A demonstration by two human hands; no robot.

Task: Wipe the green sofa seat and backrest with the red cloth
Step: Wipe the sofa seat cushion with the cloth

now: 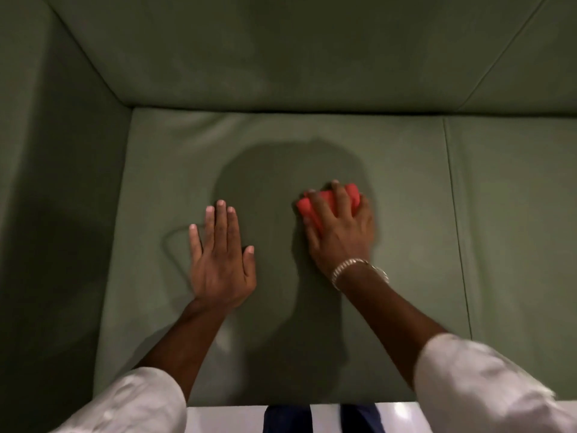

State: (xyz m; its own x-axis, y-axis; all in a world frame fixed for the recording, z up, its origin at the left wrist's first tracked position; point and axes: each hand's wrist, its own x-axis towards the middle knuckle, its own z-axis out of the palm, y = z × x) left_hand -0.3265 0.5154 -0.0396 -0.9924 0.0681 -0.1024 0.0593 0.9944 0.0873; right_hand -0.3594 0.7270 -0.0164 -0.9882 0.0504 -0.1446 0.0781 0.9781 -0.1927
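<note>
The green sofa seat point(406, 189) fills the middle of the head view, with the backrest point(281, 57) rising behind it. A folded red cloth point(351, 198) lies on the seat cushion right of centre. My right hand point(340, 229) presses down on the cloth, fingers curled over it, with a metal bracelet on the wrist. My left hand point(218, 260) rests flat on the seat to the left of the cloth, fingers spread, holding nothing. A dark shadow covers the cushion between and behind both hands.
The left armrest point(56, 198) stands close beside the cushion. A seam point(456, 220) divides this cushion from a second seat cushion point(524, 245) on the right. A pale floor point(224, 420) and dark trouser legs show below the seat's front edge.
</note>
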